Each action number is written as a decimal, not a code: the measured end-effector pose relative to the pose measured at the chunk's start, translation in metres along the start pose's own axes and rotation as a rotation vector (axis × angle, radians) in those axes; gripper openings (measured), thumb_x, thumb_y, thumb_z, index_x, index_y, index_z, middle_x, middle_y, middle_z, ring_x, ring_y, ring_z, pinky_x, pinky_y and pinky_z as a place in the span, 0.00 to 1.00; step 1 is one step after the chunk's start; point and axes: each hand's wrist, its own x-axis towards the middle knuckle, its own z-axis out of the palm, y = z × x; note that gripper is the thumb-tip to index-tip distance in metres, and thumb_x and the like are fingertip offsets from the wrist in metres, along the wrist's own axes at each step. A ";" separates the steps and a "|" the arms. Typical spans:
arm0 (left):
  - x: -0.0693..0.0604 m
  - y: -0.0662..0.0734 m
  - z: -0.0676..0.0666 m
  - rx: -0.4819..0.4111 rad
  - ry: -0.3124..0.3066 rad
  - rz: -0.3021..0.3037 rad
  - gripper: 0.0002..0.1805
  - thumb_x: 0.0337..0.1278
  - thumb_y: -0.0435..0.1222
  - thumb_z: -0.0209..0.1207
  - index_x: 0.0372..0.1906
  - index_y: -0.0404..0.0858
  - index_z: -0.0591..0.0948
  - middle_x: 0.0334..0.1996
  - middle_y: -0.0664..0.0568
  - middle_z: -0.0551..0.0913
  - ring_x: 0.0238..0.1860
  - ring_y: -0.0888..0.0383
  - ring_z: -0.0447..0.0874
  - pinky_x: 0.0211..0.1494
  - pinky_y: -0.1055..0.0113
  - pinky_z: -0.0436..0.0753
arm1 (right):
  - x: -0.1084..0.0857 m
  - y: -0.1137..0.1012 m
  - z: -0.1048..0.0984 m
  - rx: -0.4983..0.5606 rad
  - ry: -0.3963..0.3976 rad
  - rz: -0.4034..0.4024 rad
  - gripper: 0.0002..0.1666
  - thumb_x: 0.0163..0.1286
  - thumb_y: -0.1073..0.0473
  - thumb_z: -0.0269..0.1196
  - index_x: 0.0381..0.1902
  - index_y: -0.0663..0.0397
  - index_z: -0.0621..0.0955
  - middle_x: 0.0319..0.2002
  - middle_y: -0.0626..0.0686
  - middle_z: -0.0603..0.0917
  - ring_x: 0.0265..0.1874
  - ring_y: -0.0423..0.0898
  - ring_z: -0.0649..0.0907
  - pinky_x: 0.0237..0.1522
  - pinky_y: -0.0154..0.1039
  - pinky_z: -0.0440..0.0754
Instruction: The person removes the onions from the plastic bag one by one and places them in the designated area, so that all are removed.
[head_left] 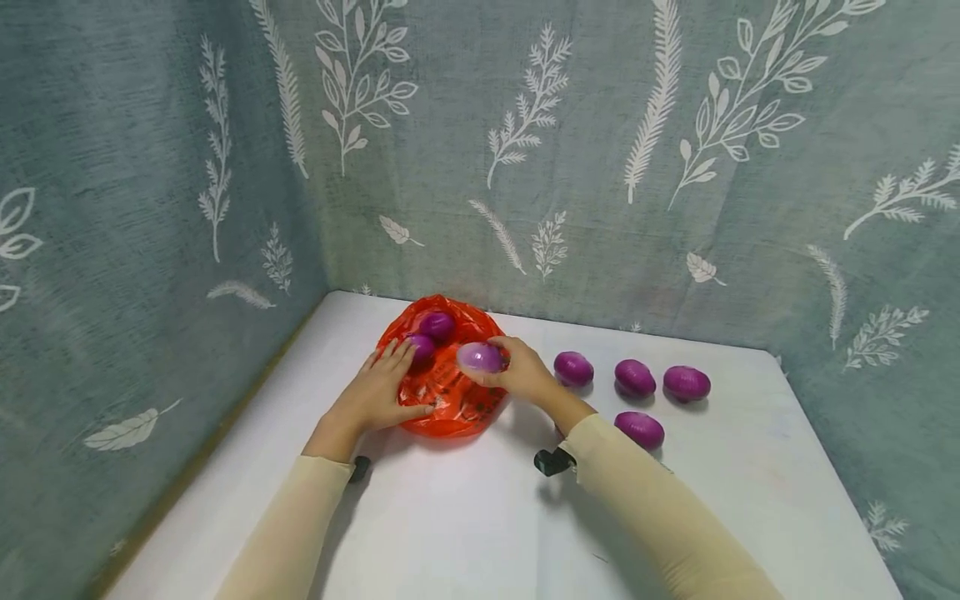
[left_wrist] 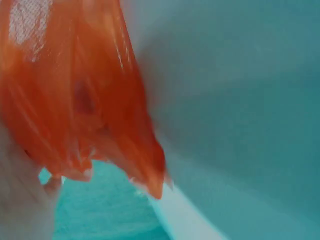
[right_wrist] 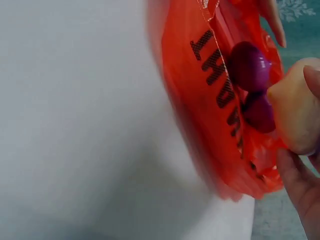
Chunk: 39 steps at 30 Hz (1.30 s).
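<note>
A red plastic bag [head_left: 442, 390] with dark print lies with its mouth open on the white table. Two purple onions [head_left: 437, 325] sit inside it. My left hand [head_left: 378, 392] rests on the bag's left side, fingers spread and mostly straight. Over the bag's right part, my right hand [head_left: 521, 371] holds another onion [head_left: 480, 357] between thumb and fingers. From the right wrist, this onion [right_wrist: 295, 107] looks pale, and the two purple onions [right_wrist: 250, 67] show beyond the bag's printed edge. The left wrist view has mostly the bag's side [left_wrist: 85, 100], blurred.
Several purple onions [head_left: 634, 378] lie on the table [head_left: 750, 467] right of the bag, one partly hidden behind my right wrist. A dark wrist strap piece [head_left: 553, 462] hangs under that forearm. Patterned grey-green cloth [head_left: 450, 167] walls the table's back and sides.
</note>
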 end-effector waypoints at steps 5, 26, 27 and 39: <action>-0.006 -0.003 -0.004 -0.020 -0.031 -0.016 0.64 0.45 0.77 0.49 0.76 0.33 0.52 0.76 0.41 0.48 0.76 0.43 0.42 0.74 0.44 0.43 | -0.013 0.003 -0.013 0.080 0.009 -0.021 0.45 0.52 0.51 0.77 0.67 0.52 0.74 0.61 0.54 0.72 0.58 0.55 0.77 0.54 0.44 0.79; -0.013 -0.010 -0.002 -0.022 -0.055 0.000 0.63 0.48 0.75 0.49 0.75 0.30 0.53 0.76 0.40 0.48 0.75 0.42 0.43 0.73 0.43 0.43 | -0.072 0.044 -0.095 0.081 -0.033 0.059 0.48 0.52 0.44 0.76 0.69 0.47 0.71 0.65 0.56 0.72 0.64 0.58 0.72 0.58 0.52 0.75; -0.013 -0.010 -0.003 -0.022 -0.051 0.000 0.63 0.48 0.75 0.49 0.75 0.30 0.52 0.76 0.40 0.48 0.75 0.42 0.43 0.73 0.43 0.43 | -0.076 0.048 -0.099 0.078 -0.032 0.052 0.48 0.53 0.44 0.75 0.69 0.48 0.71 0.65 0.57 0.71 0.64 0.59 0.72 0.58 0.52 0.75; -0.018 -0.013 -0.007 -0.053 -0.056 -0.037 0.64 0.47 0.75 0.50 0.76 0.30 0.51 0.77 0.41 0.46 0.76 0.42 0.39 0.74 0.44 0.41 | -0.120 0.083 -0.143 0.016 0.038 0.124 0.49 0.55 0.44 0.74 0.70 0.54 0.68 0.67 0.64 0.69 0.63 0.64 0.71 0.57 0.58 0.74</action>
